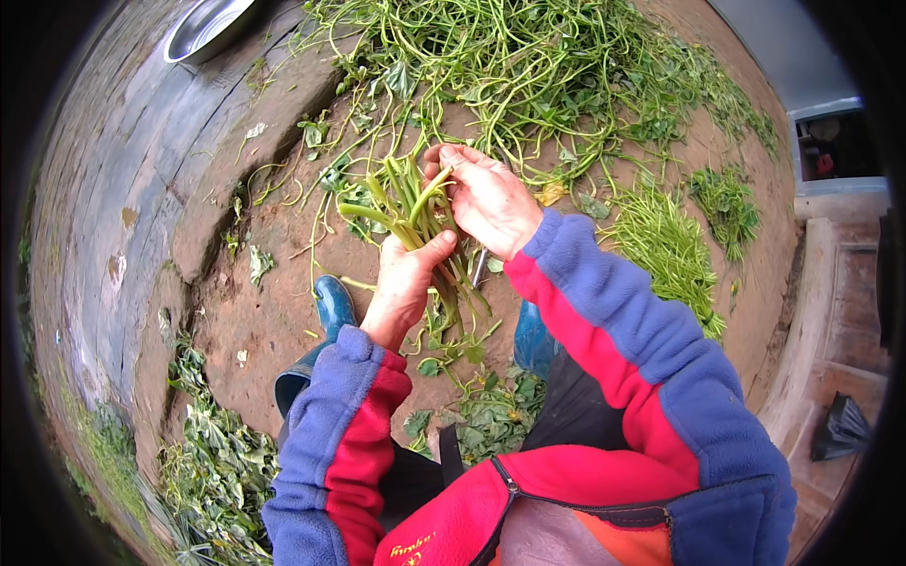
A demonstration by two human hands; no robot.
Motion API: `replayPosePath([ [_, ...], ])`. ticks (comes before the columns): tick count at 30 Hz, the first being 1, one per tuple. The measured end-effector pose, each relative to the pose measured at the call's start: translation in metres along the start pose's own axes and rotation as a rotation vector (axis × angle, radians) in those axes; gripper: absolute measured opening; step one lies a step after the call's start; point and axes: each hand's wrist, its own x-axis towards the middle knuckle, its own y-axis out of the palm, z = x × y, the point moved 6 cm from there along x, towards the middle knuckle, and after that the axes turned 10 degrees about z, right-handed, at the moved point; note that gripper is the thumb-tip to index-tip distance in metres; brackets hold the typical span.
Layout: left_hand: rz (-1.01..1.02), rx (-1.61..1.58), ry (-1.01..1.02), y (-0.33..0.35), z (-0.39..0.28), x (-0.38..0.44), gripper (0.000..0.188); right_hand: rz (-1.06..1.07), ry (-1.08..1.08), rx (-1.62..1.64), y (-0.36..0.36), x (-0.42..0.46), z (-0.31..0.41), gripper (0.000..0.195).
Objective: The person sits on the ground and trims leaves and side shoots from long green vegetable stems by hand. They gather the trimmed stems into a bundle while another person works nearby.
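Observation:
My left hand (405, 283) grips a bundle of cut green leaf stalks (407, 209) around its middle. The thick ends fan out above my thumb, and thinner ends hang below the fist. At the bundle's upper right, my right hand (485, 194) has its thumb and fingers at the tip of one bent stalk (429, 194); the fingertips are partly hidden. A narrow shiny metal piece (480, 267) shows just below my right wrist, mostly covered, so its kind cannot be told. Loose leaves and stem bits (446, 347) lie on the earth beneath the bundle.
A large heap of green vines (538, 78) spreads ahead. To the right lie trimmed stems (662, 247) and a smaller bunch (725, 205). Stripped leaves (219, 474) lie at lower left, others (499, 414) between my blue rubber boots (335, 304). A metal basin (209, 30) stands upper left.

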Motion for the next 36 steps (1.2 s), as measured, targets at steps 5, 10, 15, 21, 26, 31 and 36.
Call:
replayPosePath([
  [5,-0.003,0.091,0.007,0.002,0.003,0.003,0.027,0.083,-0.017,-0.055,0.001,0.004,-0.005,0.014],
  [10,0.014,0.056,0.044,-0.008,-0.023,0.006,0.021,0.16,0.029,-0.401,0.007,-0.001,0.011,0.026],
  [15,-0.007,-0.322,0.065,-0.041,-0.054,0.003,0.019,0.271,0.165,-0.826,-0.003,-0.003,0.013,0.024],
  [21,0.061,-0.591,0.157,-0.07,-0.068,0.003,0.019,0.623,0.308,-1.032,0.006,-0.014,-0.008,0.025],
  [26,-0.004,-0.726,0.186,-0.089,-0.068,0.004,0.02,0.598,0.39,-1.125,0.017,-0.022,-0.013,0.028],
  [31,-0.147,-0.638,0.198,-0.092,-0.072,0.002,0.02,0.49,0.311,-0.944,0.01,-0.013,-0.014,0.018],
  [36,-0.192,-0.596,0.232,-0.098,-0.077,-0.001,0.019,0.339,0.007,-1.242,0.016,-0.015,0.0,0.011],
])
